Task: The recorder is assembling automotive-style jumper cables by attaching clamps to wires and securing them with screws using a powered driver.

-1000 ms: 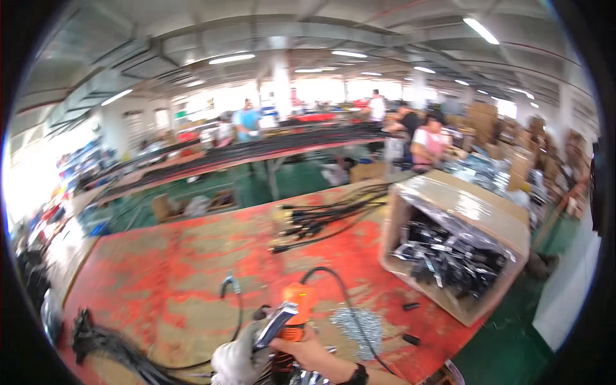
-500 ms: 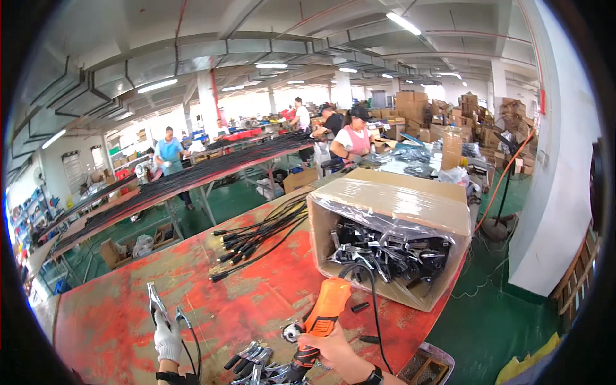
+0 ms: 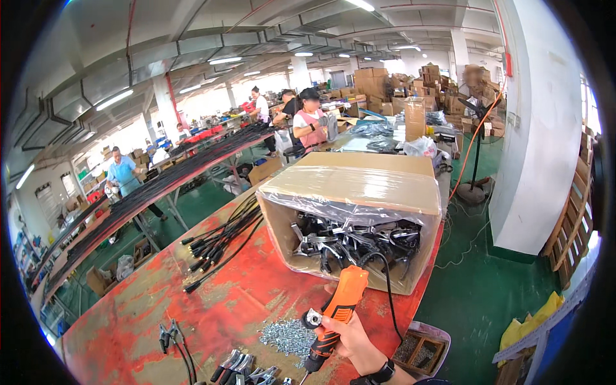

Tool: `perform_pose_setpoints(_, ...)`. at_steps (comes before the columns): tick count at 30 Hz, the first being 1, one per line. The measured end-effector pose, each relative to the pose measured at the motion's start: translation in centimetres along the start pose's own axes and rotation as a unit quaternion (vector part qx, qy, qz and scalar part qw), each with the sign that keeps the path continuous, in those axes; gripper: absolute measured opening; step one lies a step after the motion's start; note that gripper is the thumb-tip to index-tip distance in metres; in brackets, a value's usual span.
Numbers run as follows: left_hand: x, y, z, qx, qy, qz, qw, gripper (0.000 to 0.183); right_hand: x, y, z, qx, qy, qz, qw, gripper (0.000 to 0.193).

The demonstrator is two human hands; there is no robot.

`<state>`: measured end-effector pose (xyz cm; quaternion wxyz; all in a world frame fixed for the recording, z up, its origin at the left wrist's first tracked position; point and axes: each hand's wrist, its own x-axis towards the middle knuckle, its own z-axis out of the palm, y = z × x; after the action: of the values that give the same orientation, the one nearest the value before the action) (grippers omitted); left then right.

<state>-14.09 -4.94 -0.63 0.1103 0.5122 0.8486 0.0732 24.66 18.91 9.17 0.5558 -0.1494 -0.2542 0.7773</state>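
My right hand (image 3: 353, 337) is wrapped round an orange and black electric screwdriver (image 3: 346, 292), its thin bit pointing down at the lower edge. A black cord (image 3: 391, 289) curves from the tool's upper end. Left of the bit lies a group of metal clamps with black grips (image 3: 237, 367). A heap of small silvery screws (image 3: 287, 337) rests on the red, worn tabletop (image 3: 147, 301) beside the tool. Farther left, clamps joined to black cables (image 3: 172, 335) lie near the front of the table. My left hand is out of sight.
An open cardboard box (image 3: 356, 170) on its side holds many clamps. Black cables with plugs (image 3: 215, 247) lie left of it. A plastic bin (image 3: 423, 350) stands low at the table's right edge, near a white pillar (image 3: 532, 141). Co-workers stand at tables behind, including one in pink (image 3: 310, 128).
My gloved left hand, which held a metal clamp, has left the view; cabled clamps now lie there. My view has turned right. The screw heap now shows beside the screwdriver, still in my right hand.
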Motion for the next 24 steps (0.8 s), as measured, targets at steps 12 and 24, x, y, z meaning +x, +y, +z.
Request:
perform_pose_setpoints(12,-0.7,-0.3,-0.8,-0.026,-0.054,0.004,0.998,0.036,-0.1,0.2,-1.1,0.030,0.021,0.015,0.999,0.077)
perform_pose_setpoints(24,-0.9,1.2,-1.8,-0.052,-0.054,0.010,0.997,0.038,-0.1,-0.5,-0.8,0.011,0.039,-0.035,0.999,0.072)
